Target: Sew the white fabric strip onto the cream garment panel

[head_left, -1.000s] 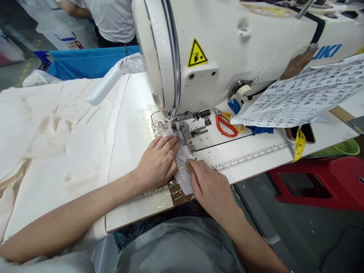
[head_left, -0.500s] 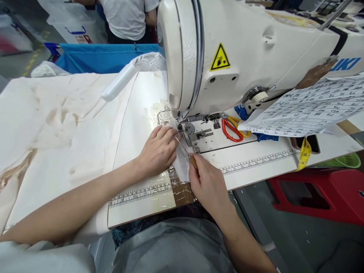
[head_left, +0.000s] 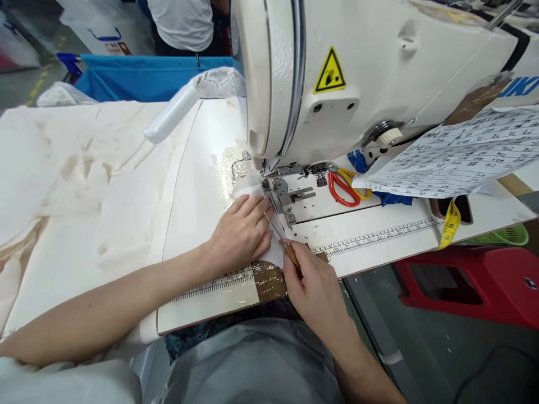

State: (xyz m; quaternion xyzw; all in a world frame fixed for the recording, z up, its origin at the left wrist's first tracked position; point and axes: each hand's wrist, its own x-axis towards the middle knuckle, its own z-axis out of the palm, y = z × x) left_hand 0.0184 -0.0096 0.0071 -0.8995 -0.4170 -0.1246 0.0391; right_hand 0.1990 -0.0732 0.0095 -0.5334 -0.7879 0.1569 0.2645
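Note:
My left hand (head_left: pixel 242 229) lies flat with fingers outstretched on a small piece of white fabric (head_left: pixel 248 185), just in front of the presser foot of a sewing machine (head_left: pixel 357 67). The fabric runs under the foot and down past my fingers toward the table's front edge. In my right hand (head_left: pixel 315 286) is an awl (head_left: pixel 291 253) with a wooden handle and a thin metal shaft. Its tip points up and left, close to my left fingertips beside the foot. Whether the tip touches the fabric, I cannot tell.
Red and yellow-handled scissors (head_left: pixel 344 188) lie behind the needle area. A printed sheet (head_left: pixel 455 151), a phone (head_left: pixel 463 209) and a yellow tape measure (head_left: pixel 450 224) are to the right. Pale fabric (head_left: pixel 105 185) spreads over the left side. A red stool (head_left: pixel 484 286) stands below; a person (head_left: pixel 181 25) is beyond.
My left hand has slid slightly toward me, showing more fabric by the foot. My right hand and the awl have shifted down and right, and more of the handle shows.

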